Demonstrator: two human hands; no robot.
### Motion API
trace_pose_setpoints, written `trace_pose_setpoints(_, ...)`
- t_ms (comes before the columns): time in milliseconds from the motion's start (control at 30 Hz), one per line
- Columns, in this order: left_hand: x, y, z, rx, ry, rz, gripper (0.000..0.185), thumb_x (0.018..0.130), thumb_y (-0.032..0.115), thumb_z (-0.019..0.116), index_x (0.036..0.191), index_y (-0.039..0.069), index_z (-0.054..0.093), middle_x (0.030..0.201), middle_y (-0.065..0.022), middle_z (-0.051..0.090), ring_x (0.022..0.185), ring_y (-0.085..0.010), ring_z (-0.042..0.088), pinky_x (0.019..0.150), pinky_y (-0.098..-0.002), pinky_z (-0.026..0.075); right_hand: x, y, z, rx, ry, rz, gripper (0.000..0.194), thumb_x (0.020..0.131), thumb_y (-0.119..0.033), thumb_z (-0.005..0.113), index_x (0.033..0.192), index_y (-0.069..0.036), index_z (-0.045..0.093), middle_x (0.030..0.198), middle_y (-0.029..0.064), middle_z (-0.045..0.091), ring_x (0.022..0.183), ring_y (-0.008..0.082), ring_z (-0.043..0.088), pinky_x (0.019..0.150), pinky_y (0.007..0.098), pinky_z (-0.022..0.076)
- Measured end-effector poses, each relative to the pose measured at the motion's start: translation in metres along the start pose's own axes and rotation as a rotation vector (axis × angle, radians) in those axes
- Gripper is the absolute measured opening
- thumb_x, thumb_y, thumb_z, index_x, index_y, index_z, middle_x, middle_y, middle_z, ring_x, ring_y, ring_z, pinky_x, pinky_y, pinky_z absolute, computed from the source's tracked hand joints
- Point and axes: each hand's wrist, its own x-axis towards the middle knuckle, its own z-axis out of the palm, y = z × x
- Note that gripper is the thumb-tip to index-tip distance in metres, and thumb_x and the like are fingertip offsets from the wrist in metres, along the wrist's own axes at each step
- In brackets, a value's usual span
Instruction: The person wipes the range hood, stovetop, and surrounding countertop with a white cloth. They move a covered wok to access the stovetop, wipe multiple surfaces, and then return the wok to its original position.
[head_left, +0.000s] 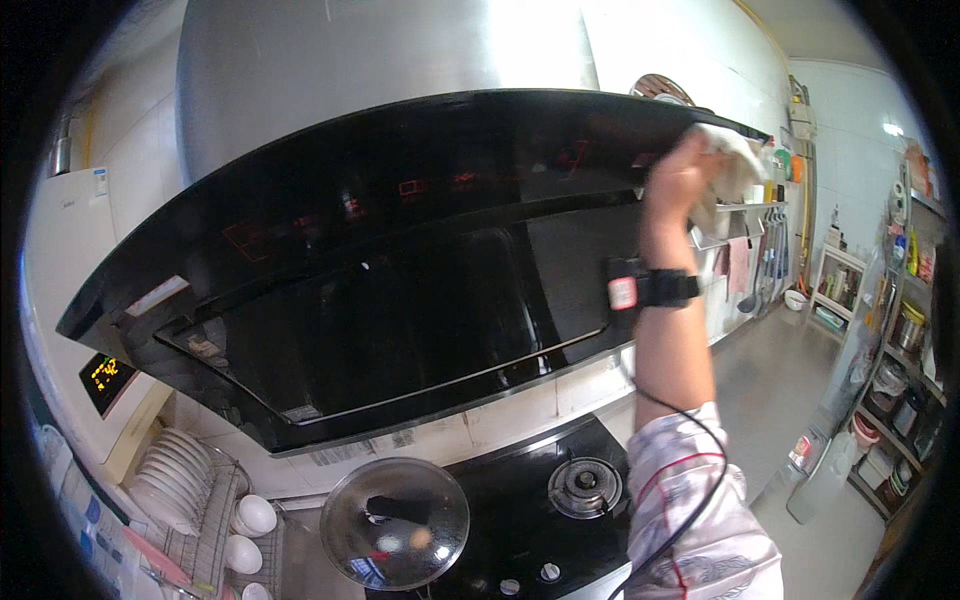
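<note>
My right hand (679, 176) is raised at the upper right end of a black glass range hood (420, 285). A pale cloth (731, 154) is gripped in it, against the hood's front panel near the right corner. The hand and cloth are slightly blurred. A black strap with a small device (652, 289) sits on the wrist, and a cable runs down along the sleeve. Faint red markings show on the hood's panel. My left hand is out of view.
Below the hood stands a black gas cooktop (517, 510) with a glass-lidded pan (395, 523) on its left side. A wire dish rack (202, 517) holds plates and bowls. A white water heater (71, 247) hangs at left. Shelves (900, 360) line the right side.
</note>
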Motion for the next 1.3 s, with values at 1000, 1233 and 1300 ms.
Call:
trace_pose_setpoints(1000,-0.128,-0.079,-0.062,-0.365,0.425,-0.176,0.016,0.09,0.017,0.059,0.1,0.005,0.061,0.086,-0.0038,0.063,0.074,-0.0127,0.057,0.067,-0.0274,0.045,-0.303,-0.503,0.16,0.083,-0.724,-1.463,0.045,0.087,-0.021,0.046,0.131,-0.009,0.051,0.139,0.0043,0.047,0.133,0.017,0.037,0.111,0.0335,0.0226)
trace_pose_setpoints(1233,-0.14,-0.083,-0.072,-0.338,0.513,-0.138,0.019,0.09,0.02,0.059,0.101,0.004,0.062,0.084,-0.0044,0.064,0.072,-0.0117,0.057,0.064,-0.0255,0.045,-0.285,-0.489,0.133,0.076,-0.841,-1.259,0.037,0.089,-0.024,0.044,0.119,-0.013,0.062,0.131,-0.0007,0.055,0.13,0.0131,0.04,0.108,0.0338,0.025)
trace_pose_setpoints(1300,-0.13,-0.077,-0.068,-0.315,0.469,-0.115,0.019,0.091,0.021,0.059,0.1,0.005,0.062,0.083,-0.004,0.064,0.072,-0.011,0.057,0.063,-0.0252,0.045,-0.266,-0.454,0.125,0.176,-0.689,-1.201,0.041,0.085,-0.022,0.047,0.122,-0.008,0.057,0.132,0.0069,0.052,0.126,0.0205,0.044,0.108,0.0357,0.0276)
